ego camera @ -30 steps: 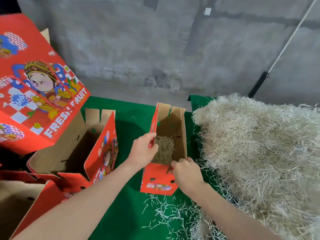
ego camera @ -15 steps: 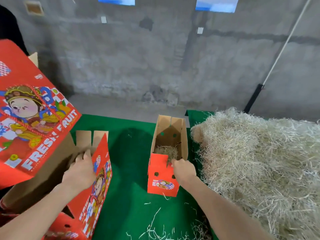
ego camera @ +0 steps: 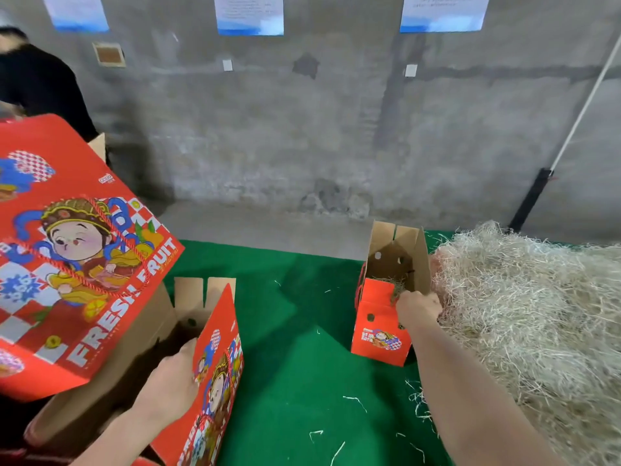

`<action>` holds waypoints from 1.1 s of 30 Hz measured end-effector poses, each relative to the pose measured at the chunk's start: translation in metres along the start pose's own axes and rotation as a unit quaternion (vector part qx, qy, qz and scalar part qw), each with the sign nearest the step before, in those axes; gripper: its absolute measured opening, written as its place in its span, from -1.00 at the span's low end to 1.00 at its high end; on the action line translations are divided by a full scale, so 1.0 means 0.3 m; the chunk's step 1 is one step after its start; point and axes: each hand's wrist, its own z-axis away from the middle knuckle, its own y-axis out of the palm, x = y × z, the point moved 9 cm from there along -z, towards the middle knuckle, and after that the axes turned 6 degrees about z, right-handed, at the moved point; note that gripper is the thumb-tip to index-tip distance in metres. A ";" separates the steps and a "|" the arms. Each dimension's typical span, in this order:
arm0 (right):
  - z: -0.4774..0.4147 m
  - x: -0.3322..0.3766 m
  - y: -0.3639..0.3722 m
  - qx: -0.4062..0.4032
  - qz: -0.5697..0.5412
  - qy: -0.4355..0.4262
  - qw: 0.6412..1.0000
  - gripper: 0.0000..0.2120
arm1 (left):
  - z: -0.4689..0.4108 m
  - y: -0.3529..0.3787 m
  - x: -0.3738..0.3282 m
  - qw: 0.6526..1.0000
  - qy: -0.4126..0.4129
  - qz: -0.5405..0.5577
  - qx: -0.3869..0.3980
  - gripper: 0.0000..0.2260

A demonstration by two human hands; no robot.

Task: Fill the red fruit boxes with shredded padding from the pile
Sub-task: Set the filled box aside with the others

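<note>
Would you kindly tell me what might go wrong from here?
The small box is tall and narrow, and the right hand holds only its near rim, so a push could tip it. The left hand is at the big box, so nothing else steadies it. Loose strands lie on the green cloth; more may spill.

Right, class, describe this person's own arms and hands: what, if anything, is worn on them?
The left forearm and right forearm are bare, no sleeves showing. The left hand and right hand wear no gloves; no watch, bracelet or ring is visible.
</note>
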 end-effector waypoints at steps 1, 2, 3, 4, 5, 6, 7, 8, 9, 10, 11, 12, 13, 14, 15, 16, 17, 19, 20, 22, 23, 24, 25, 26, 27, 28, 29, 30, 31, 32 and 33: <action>0.008 -0.010 0.006 0.018 0.004 0.012 1.000 -0.57 | 0.015 -0.004 -0.010 1.000 0.008 0.006 0.000 -0.58; 0.018 -0.014 0.011 0.029 0.010 0.018 0.999 -0.54 | 0.028 -0.009 -0.024 1.000 0.016 0.019 0.002 -0.54; 0.029 -0.013 0.011 0.030 0.013 0.022 0.999 -0.53 | 0.039 -0.013 -0.036 0.999 0.022 0.025 0.009 -0.52; 0.044 -0.008 0.002 0.017 0.008 0.023 1.000 -0.53 | 0.043 -0.014 -0.039 0.999 0.026 0.036 0.008 -0.50; 0.065 -0.001 -0.017 -0.009 -0.005 0.021 1.000 -0.54 | 0.053 -0.023 -0.050 0.999 0.028 0.044 0.009 -0.50; 0.087 0.015 -0.049 -0.045 -0.021 0.011 0.999 -0.55 | 0.063 -0.028 -0.057 0.999 0.025 0.046 0.012 -0.51; 0.115 0.034 -0.086 -0.082 -0.040 -0.006 0.996 -0.57 | 0.077 -0.029 -0.069 0.999 0.020 0.040 0.021 -0.52; 0.146 0.061 -0.118 -0.113 -0.068 -0.031 0.991 -0.60 | 0.078 -0.020 -0.072 0.999 0.019 0.036 0.021 -0.51; 0.183 0.114 -0.161 -0.134 -0.103 -0.070 0.983 -0.62 | 0.083 -0.031 -0.061 0.999 0.012 0.043 0.022 -0.49; 0.224 0.163 -0.190 -0.136 -0.149 -0.112 0.973 -0.64 | 0.083 -0.028 -0.067 0.999 0.009 0.045 0.029 -0.48; 0.281 0.217 -0.211 -0.118 -0.191 -0.164 0.961 -0.66 | 0.084 -0.015 -0.080 0.998 0.012 0.038 0.044 -0.48; 0.358 0.297 -0.245 -0.104 -0.217 -0.229 0.943 -0.68 | 0.090 -0.018 -0.079 0.998 0.013 0.037 0.050 -0.48; 0.447 0.370 -0.280 -0.100 -0.228 -0.290 0.924 -0.68 | 0.100 -0.020 -0.082 0.997 0.012 0.046 0.058 -0.48; 0.544 0.436 -0.315 -0.107 -0.222 -0.344 0.906 -0.69 | 0.115 -0.039 -0.090 0.997 0.014 0.059 0.058 -0.48; 0.641 0.493 -0.347 -0.123 -0.206 -0.390 0.889 -0.69 | 0.133 -0.087 -0.100 0.996 0.024 0.072 0.036 -0.49; 0.734 0.539 -0.378 -0.146 -0.188 -0.425 0.873 -0.70 | 0.152 -0.169 -0.108 0.995 0.046 0.089 -0.018 -0.50; 0.821 0.574 -0.411 -0.171 -0.180 -0.452 0.857 -0.71 | 0.177 -0.282 -0.108 0.986 0.075 0.115 -0.099 -0.52; 0.961 0.631 -0.471 -0.191 -0.189 -0.491 0.829 -0.73 | 0.270 -0.563 -0.093 0.934 0.148 0.171 -0.276 -0.58; 1.016 0.656 -0.499 -0.191 -0.194 -0.502 0.821 -0.72 | 0.318 -0.708 -0.069 0.897 0.177 0.179 -0.364 -0.59; 1.100 0.700 -0.546 -0.189 -0.205 -0.512 0.812 -0.68 | 0.377 -0.964 0.018 0.830 0.155 0.172 -0.507 -0.53; 1.136 0.718 -0.566 -0.189 -0.213 -0.514 0.809 -0.68 | 0.385 -1.074 0.067 0.812 0.116 0.170 -0.546 -0.48; 1.168 0.731 -0.582 -0.189 -0.221 -0.515 0.806 -0.68 | 0.369 -1.162 0.112 0.809 0.070 0.168 -0.559 -0.42; 1.197 0.740 -0.593 -0.188 -0.230 -0.516 0.803 -0.69 | 0.331 -1.221 0.154 0.823 0.021 0.164 -0.543 -0.35; 1.222 0.745 -0.600 -0.188 -0.239 -0.515 0.801 -0.70 | 0.280 -1.253 0.199 0.847 -0.028 0.162 -0.505 -0.30; 1.243 0.743 -0.603 -0.187 -0.245 -0.512 0.801 -0.71 | 0.227 -1.259 0.244 0.873 -0.071 0.174 -0.450 -0.28; 1.260 0.735 -0.605 -0.188 -0.249 -0.509 0.802 -0.72 | 0.186 -1.245 0.279 0.894 -0.105 0.201 -0.386 -0.37; 1.270 0.722 -0.607 -0.191 -0.249 -0.504 0.805 -0.72 | 0.163 -1.230 0.288 0.908 -0.114 0.225 -0.334 -0.55; 1.277 0.704 -0.611 -0.194 -0.249 -0.496 0.809 -0.71 | 0.162 -1.228 0.269 0.915 -0.094 0.233 -0.315 -0.75; 1.279 0.681 -0.618 -0.196 -0.253 -0.487 0.813 -0.69 | 0.169 -1.234 0.233 0.921 -0.066 0.218 -0.317 -0.87; 1.274 0.655 -0.626 -0.190 -0.269 -0.476 0.816 -0.67 | 0.180 -1.241 0.184 0.926 -0.033 0.189 -0.325 -0.89; 1.262 0.624 -0.637 -0.176 -0.303 -0.460 0.816 -0.65 | 0.202 -1.247 0.127 0.928 0.000 0.149 -0.342 -0.87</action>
